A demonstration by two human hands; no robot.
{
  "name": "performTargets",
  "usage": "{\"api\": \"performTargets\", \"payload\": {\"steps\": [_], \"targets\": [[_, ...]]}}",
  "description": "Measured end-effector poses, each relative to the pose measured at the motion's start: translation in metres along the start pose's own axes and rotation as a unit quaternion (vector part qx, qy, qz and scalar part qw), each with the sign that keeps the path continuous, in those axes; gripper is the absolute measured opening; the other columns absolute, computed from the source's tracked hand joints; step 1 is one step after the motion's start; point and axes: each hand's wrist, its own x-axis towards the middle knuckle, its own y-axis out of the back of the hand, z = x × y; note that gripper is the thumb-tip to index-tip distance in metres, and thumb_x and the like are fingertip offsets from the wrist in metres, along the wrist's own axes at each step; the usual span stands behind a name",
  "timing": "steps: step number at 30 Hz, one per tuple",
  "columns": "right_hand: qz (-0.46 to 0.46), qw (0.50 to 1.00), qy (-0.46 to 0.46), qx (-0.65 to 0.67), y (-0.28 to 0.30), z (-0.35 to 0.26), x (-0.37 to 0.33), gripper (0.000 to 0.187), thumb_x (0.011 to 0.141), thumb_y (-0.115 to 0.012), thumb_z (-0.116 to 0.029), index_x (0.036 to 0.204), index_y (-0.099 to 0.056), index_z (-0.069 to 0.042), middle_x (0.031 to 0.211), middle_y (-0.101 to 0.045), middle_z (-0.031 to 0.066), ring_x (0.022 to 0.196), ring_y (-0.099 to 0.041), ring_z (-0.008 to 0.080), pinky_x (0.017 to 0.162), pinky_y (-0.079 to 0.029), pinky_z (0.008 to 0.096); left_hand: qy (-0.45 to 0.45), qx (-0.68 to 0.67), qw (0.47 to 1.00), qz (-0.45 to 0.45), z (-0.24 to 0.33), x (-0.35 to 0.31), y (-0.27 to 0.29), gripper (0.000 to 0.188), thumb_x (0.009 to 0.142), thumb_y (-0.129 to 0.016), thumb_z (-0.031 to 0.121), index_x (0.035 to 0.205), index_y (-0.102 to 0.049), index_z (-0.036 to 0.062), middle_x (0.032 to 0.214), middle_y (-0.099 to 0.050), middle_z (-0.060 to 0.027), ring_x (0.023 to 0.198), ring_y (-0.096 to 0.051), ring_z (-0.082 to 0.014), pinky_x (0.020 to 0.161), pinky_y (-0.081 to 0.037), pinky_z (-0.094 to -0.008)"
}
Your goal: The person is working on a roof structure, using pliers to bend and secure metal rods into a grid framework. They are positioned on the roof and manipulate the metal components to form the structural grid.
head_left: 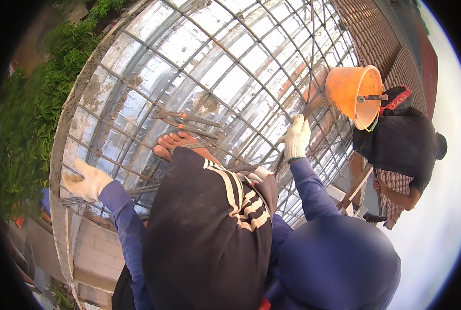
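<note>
Several fingers of our left hand point(87, 182) part loosely above the steel mesh point(235, 61); pincers point(202, 121) lie beside our foot point(176, 143); our right hand point(296, 138) extends its fingers by thin wires point(321, 106), grip unclear; past the orange bucket point(341, 90), a red band point(399, 99) bears unreadable marks.

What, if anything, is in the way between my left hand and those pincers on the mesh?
The foot crosses a straight line from your left hand to the handles of the pincers; nothing visible blocks the line to their head, above the steel mesh.
</note>
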Motion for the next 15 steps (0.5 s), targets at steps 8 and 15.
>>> {"api": "performTargets", "payload": {"steps": [8,15], "targets": [[-0.266,0.927,0.102,-0.244,-0.098,0.035,-0.080,0.049,0.115,-0.054,-0.053,0.129,-0.068,-0.009,0.111,-0.078,0.0280,0.111,-0.072,0.0543,0.093,-0.054,0.0602,-0.080,-0.065,0.664,-0.740,0.098,-0.140,-0.037,0.054,0.107,-0.073,0.038,0.141,-0.073,-0.0035,0.139,-0.079,-0.0215,0.125,-0.077,-0.0285,0.110,-0.057,-0.0394],[-0.357,0.901,0.083,-0.230,-0.065,0.028,-0.079,0.050,0.113,-0.059,-0.053,0.128,-0.071,-0.007,0.110,-0.079,0.0263,0.109,-0.072,0.0520,0.092,-0.056,0.0544,0.153,-0.109,0.523,-0.831,0.061,-0.210,-0.079,0.061,0.109,-0.071,0.038,0.154,-0.066,-0.0030,0.133,-0.078,-0.0179,0.124,-0.073,-0.0298,0.108,-0.056,-0.0406]]}}
